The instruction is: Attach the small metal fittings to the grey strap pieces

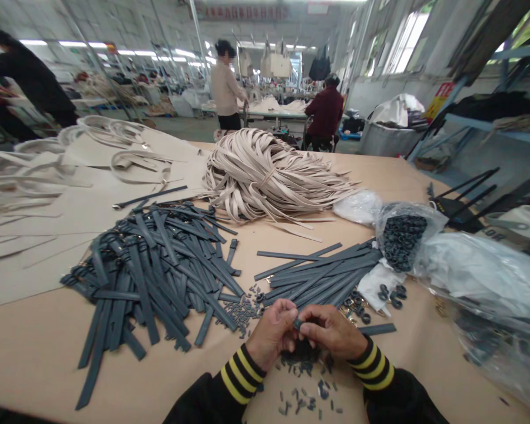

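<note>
My left hand [274, 333] and my right hand [331, 333] meet near the table's front, fingers closed on a small dark loop [297, 323] between them. Below them lies a dark heap [302, 351] with small dark pieces [301, 405] scattered toward me. A big pile of dark grey straps with buckles [145, 265] spreads to the left. Plain dark strips [327, 274] lie just beyond my hands. More tiny pieces [242, 310] sit between the two. Right of the strips are several loose dark loops [396, 297].
A bundle of beige straps [265, 176] lies at the back of the brown table [194, 388]. Beige panels [35, 259] cover the left. At the right are a bag of dark loops [401, 235] and large plastic bags [490, 277]. Three people stand or sit beyond the table.
</note>
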